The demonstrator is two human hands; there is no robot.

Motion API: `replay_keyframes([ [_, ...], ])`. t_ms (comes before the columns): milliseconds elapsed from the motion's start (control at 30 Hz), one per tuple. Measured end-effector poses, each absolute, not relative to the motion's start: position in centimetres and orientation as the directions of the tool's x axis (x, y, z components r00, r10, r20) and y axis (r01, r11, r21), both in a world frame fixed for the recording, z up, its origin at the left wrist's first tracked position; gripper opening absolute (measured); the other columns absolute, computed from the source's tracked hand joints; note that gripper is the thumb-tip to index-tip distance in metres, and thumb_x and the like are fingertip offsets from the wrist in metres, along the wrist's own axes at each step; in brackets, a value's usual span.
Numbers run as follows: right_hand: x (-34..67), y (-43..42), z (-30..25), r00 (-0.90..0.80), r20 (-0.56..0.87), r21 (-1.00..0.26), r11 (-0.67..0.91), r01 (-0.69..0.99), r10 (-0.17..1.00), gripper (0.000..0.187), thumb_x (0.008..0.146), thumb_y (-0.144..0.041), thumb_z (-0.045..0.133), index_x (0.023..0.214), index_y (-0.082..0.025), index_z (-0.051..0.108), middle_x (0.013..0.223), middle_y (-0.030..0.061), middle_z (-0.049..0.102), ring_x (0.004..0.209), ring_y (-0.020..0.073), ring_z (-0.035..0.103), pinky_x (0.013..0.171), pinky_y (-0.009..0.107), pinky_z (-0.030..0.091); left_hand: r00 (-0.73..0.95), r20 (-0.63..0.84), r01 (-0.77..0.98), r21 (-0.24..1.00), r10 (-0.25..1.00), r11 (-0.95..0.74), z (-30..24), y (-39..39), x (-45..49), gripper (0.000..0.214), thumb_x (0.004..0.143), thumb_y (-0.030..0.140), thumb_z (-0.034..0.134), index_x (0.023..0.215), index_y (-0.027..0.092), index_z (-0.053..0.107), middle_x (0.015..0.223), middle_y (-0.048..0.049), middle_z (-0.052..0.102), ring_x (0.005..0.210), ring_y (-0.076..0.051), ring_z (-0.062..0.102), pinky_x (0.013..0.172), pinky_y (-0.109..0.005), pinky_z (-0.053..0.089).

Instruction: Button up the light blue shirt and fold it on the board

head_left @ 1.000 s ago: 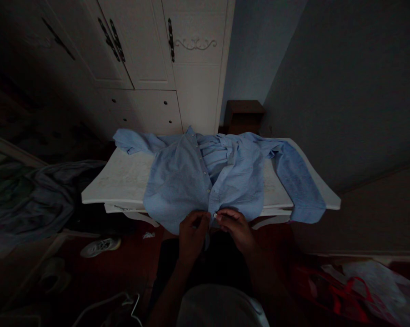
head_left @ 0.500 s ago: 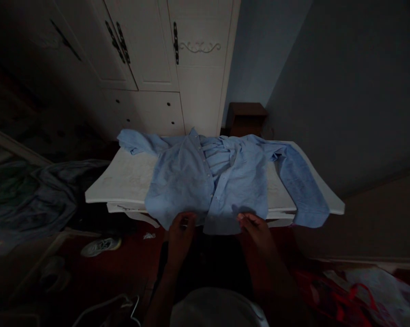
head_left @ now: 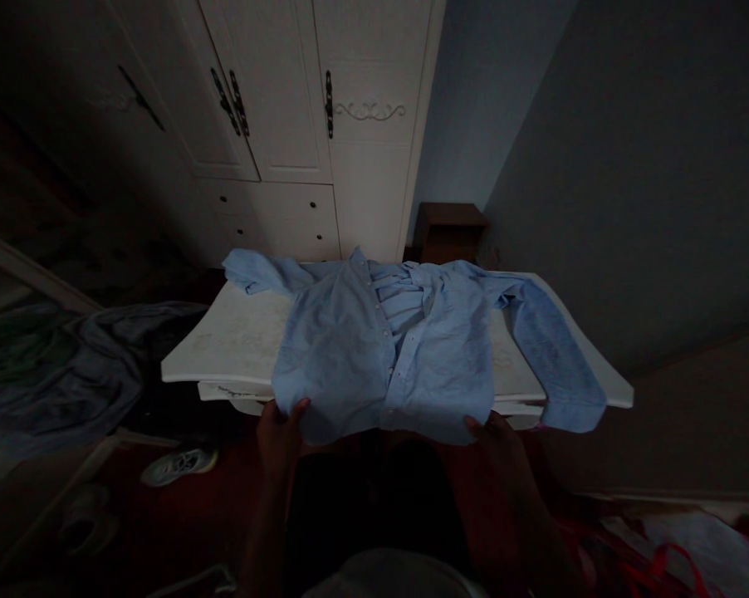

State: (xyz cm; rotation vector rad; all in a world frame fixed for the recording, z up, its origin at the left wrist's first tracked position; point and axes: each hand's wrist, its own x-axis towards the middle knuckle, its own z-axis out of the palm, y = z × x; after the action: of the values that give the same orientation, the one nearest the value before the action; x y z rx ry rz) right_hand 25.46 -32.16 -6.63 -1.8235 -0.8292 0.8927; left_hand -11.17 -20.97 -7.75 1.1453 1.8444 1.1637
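A light blue button-up shirt lies spread across a white table, its front unbuttoned and its hem hanging over the near edge. One sleeve is bunched at the far left; the other reaches down the right side past the edge. At the hem's left corner, my left hand pinches the cloth between thumb and fingers. My right hand grips the hem near its right corner, thumb on top and the other fingers hidden underneath.
Behind the table stands a white wardrobe with dark handles, beside a small brown cabinet. Grey clothing is heaped at the left. A shoe lies on the red floor, and a red bag sits at lower right.
My hands have moved apart, the left one outward to the hem's left corner and the right one towards its right corner. The two front panels now hang more evenly. The view has tilted slightly upward.
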Motion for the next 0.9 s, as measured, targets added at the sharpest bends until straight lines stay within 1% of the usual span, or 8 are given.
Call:
replay_keyframes([
  [100, 26.3, -32.3, -6.5, 0.534, -0.236, -0.921, -0.362, 0.144, 0.812, 0.049, 0.063, -0.063, 0.069, 0.080, -0.017, 0.067, 0.085, 0.0076, 0.072, 0.088, 0.0298, 0.065, 0.079, 0.036, 0.050, -0.438, -0.094, 0.278, 0.932, 0.894, 0.234, -7.8, -20.8, -12.9, 0.052, 0.060, 0.061, 0.071, 0.082, 0.015, 0.062, 0.070, 0.0000, 0.059, 0.066, -0.016, 0.053, 0.058, -0.026, 0.044],
  [200, 27.5, -32.8, -6.3, 0.525, -0.247, -0.918, -0.370, 0.142, 0.814, 0.046, 0.066, -0.064, 0.068, 0.074, -0.018, 0.064, 0.075, 0.0043, 0.069, 0.082, 0.0272, 0.065, 0.074, 0.035, 0.050, -0.475, -0.065, 0.260, 0.942, 0.878, 0.211, -8.3, -20.4, -15.1, 0.050, 0.062, 0.061, 0.068, 0.081, 0.015, 0.066, 0.073, -0.0014, 0.063, 0.071, -0.018, 0.056, 0.063, -0.027, 0.045],
  [367, 27.6, -33.1, -5.9, 0.502, -0.238, -0.937, -0.333, 0.108, 0.831, 0.046, 0.068, -0.063, 0.069, 0.083, -0.019, 0.064, 0.086, 0.0054, 0.070, 0.088, 0.0262, 0.065, 0.077, 0.033, 0.051, -0.491, -0.017, 0.271, 0.947, 0.871, 0.171, -9.1, -19.8, -16.6, 0.049, 0.062, 0.059, 0.065, 0.082, 0.015, 0.069, 0.078, -0.0035, 0.068, 0.078, -0.021, 0.060, 0.069, -0.029, 0.048],
  [433, 27.2, -33.0, -6.1, 0.521, -0.247, -0.936, -0.340, 0.091, 0.817, 0.047, 0.066, -0.063, 0.071, 0.083, -0.020, 0.062, 0.083, 0.0046, 0.069, 0.084, 0.0252, 0.065, 0.073, 0.031, 0.051, -0.494, 0.027, 0.316, 0.937, 0.869, 0.150, -9.2, -19.7, -16.5, 0.046, 0.066, 0.059, 0.061, 0.080, 0.016, 0.068, 0.074, -0.0036, 0.067, 0.076, -0.021, 0.059, 0.069, -0.029, 0.048],
  [533, 27.0, -32.9, -6.6, 0.508, -0.284, -0.939, -0.343, 0.024, 0.813, 0.047, 0.062, -0.061, 0.075, 0.080, -0.021, 0.057, 0.070, 0.0016, 0.066, 0.069, 0.0224, 0.063, 0.063, 0.030, 0.050, -0.470, 0.105, 0.437, 0.891, 0.877, 0.127, -9.3, -19.5, -16.4, 0.043, 0.073, 0.056, 0.052, 0.076, 0.016, 0.067, 0.070, -0.0044, 0.066, 0.074, -0.021, 0.059, 0.069, -0.030, 0.048],
  [633, 27.5, -32.8, -7.4, 0.493, -0.296, -0.943, -0.333, -0.014, 0.818, 0.046, 0.060, -0.058, 0.077, 0.081, -0.021, 0.058, 0.069, 0.0014, 0.068, 0.066, 0.0219, 0.064, 0.061, 0.030, 0.049, -0.429, 0.170, 0.550, 0.828, 0.887, 0.107, -9.5, -19.1, -16.5, 0.040, 0.077, 0.051, 0.047, 0.080, 0.016, 0.067, 0.078, -0.0079, 0.070, 0.078, -0.023, 0.061, 0.074, -0.032, 0.048],
  [800, 29.0, -32.4, -7.4, 0.607, -0.257, -0.916, -0.390, 0.094, 0.752, 0.050, 0.051, -0.059, 0.078, 0.078, -0.018, 0.066, 0.077, 0.0068, 0.072, 0.075, 0.0269, 0.067, 0.069, 0.034, 0.052, -0.407, 0.225, 0.648, 0.754, 0.885, 0.106, -9.4, -18.7, -16.6, 0.038, 0.082, 0.047, 0.046, 0.087, 0.017, 0.067, 0.086, -0.0117, 0.071, 0.082, -0.025, 0.063, 0.074, -0.032, 0.047],
  [900, 29.5, -32.6, -6.1, 0.590, -0.203, -0.902, -0.384, 0.199, 0.781, 0.051, 0.055, -0.060, 0.074, 0.084, -0.018, 0.069, 0.086, 0.0093, 0.074, 0.085, 0.0294, 0.067, 0.078, 0.037, 0.052, -0.355, 0.262, 0.711, 0.699, 0.897, 0.077, -8.7, -19.4, -16.3, 0.042, 0.083, 0.051, 0.049, 0.095, 0.016, 0.068, 0.094, -0.0123, 0.069, 0.082, -0.024, 0.062, 0.075, -0.034, 0.047],
])
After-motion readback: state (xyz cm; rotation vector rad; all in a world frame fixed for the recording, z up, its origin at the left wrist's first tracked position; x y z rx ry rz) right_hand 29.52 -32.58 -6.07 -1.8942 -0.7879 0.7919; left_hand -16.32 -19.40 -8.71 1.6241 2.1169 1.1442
